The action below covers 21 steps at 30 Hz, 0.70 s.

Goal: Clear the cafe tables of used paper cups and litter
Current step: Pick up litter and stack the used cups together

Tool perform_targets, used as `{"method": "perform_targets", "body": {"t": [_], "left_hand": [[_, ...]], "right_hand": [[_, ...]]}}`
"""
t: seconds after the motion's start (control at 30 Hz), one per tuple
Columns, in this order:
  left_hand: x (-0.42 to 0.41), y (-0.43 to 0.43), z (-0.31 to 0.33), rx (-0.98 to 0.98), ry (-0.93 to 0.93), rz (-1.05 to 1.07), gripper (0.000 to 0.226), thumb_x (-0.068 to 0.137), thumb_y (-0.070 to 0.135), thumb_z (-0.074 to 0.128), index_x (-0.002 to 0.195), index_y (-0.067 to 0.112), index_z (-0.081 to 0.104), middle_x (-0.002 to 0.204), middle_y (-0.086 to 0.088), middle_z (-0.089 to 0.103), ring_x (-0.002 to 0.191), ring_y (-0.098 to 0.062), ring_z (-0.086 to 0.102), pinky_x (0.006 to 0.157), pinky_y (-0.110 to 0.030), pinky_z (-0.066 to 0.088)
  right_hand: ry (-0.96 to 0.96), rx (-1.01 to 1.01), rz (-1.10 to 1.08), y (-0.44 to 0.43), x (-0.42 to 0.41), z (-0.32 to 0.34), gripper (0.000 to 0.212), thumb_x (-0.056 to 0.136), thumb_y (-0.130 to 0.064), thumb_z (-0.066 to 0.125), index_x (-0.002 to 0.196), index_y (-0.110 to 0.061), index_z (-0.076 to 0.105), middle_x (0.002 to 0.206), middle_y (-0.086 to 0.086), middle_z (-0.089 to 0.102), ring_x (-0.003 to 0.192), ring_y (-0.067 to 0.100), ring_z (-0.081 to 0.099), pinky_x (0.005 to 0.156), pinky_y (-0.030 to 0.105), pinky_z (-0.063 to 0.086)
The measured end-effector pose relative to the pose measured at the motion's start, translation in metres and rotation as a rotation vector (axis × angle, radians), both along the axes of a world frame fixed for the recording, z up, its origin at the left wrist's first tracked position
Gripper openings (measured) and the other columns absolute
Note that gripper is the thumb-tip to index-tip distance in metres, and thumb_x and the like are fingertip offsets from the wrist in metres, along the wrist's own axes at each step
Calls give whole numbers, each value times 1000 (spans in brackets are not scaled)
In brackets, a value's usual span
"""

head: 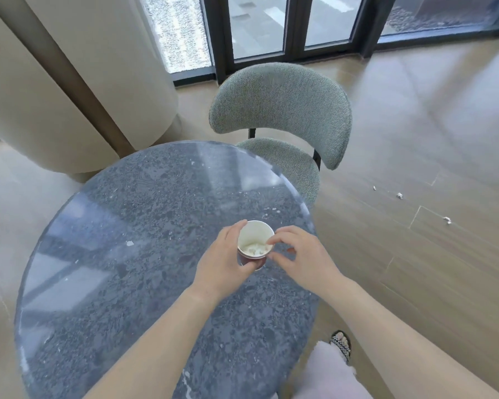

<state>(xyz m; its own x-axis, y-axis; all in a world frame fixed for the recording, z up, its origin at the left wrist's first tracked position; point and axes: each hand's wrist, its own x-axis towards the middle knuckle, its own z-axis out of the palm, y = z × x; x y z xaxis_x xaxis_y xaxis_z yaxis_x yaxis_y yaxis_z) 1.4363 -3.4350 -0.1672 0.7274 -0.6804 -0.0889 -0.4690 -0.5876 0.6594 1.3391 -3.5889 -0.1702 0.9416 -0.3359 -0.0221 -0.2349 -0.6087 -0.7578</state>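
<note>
Tiny white scrap (130, 243) out on the left of the grey table (98, 283) blends right into the speckle, so it's easy to walk off without it. Left hand (225, 260) is wrapped round the paper cup (254, 234) over the table's right side, crumpled bits already inside, and a squeeze or tilt dumps them back out. Right hand (303, 254) has curled fingertips pinching at the cup's rim (can't tell if they're holding anything), and a fumble there just adds to the floor litter (399, 195).

White paper cup (255, 240), speckled grey-blue table (144, 226), sage-green chair (280, 110), tan wood-grain floor (415, 139).
</note>
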Motion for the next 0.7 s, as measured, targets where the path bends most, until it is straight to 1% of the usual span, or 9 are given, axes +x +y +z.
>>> {"method": "perform_targets", "body": {"t": [0.13, 0.23, 0.3, 0.43, 0.53, 0.6, 0.63, 0.7], "left_hand": [[-20, -43, 4, -32, 23, -53, 83, 69, 49, 75, 137, 30, 33, 132, 11, 45, 118, -6, 47, 87, -23, 42], [-44, -93, 8, -55, 39, -129, 82, 68, 49, 75, 136, 29, 34, 130, 10, 47, 117, -8, 48, 89, -28, 44], [-65, -132, 11, -62, 66, -179, 81, 68, 49, 74, 135, 29, 34, 129, 9, 48, 116, -8, 48, 90, -30, 45], [-112, -213, 13, -94, 88, -309, 76, 70, 47, 72, 134, 29, 36, 127, 12, 49, 118, -4, 44, 87, -21, 38], [-146, -271, 11, -97, 47, -398, 74, 72, 45, 71, 135, 24, 37, 134, 8, 44, 121, -5, 43, 90, -21, 39], [-167, -309, 10, -125, -4, -438, 68, 72, 42, 73, 130, 23, 44, 137, 7, 40, 121, -7, 44, 86, -22, 41], [-177, -327, 10, -139, -20, -458, 61, 71, 40, 74, 125, 23, 50, 138, 6, 40, 117, -6, 47, 83, -21, 42], [-196, -360, 9, -157, -37, -512, 44, 69, 35, 76, 108, 24, 60, 134, 8, 43, 101, -1, 54, 71, -11, 38]], "right_hand": [[2, -7, -80, -34, -35, 4, 22, 76, -20, 72, 97, -19, 66, 105, -4, 61, 95, 8, 55, 85, 20, 43], [28, -25, -154, -75, -69, 9, 22, 75, -17, 72, 96, -19, 66, 103, -5, 61, 91, 6, 54, 79, 11, 36], [43, -38, -208, -107, -96, 15, 22, 74, -15, 73, 94, -19, 67, 101, -4, 61, 90, 5, 53, 78, 9, 34], [62, -23, -319, -175, -153, 23, 18, 76, -15, 71, 91, -23, 66, 100, -7, 59, 90, 3, 52, 78, 10, 35], [57, -6, -404, -223, -197, 22, 16, 77, -16, 71, 87, -26, 65, 99, -10, 57, 92, 3, 53, 79, 12, 37], [44, 0, -460, -253, -225, 22, 16, 76, -14, 70, 86, -26, 65, 98, -10, 57, 93, 6, 54, 82, 18, 40], [40, -1, -486, -268, -238, 21, 17, 76, -14, 70, 86, -27, 64, 98, -9, 58, 93, 6, 54, 83, 21, 42], [31, -8, -541, -294, -262, 21, 17, 76, -14, 70, 85, -28, 64, 97, -10, 58, 93, 7, 54, 83, 24, 44]]}}
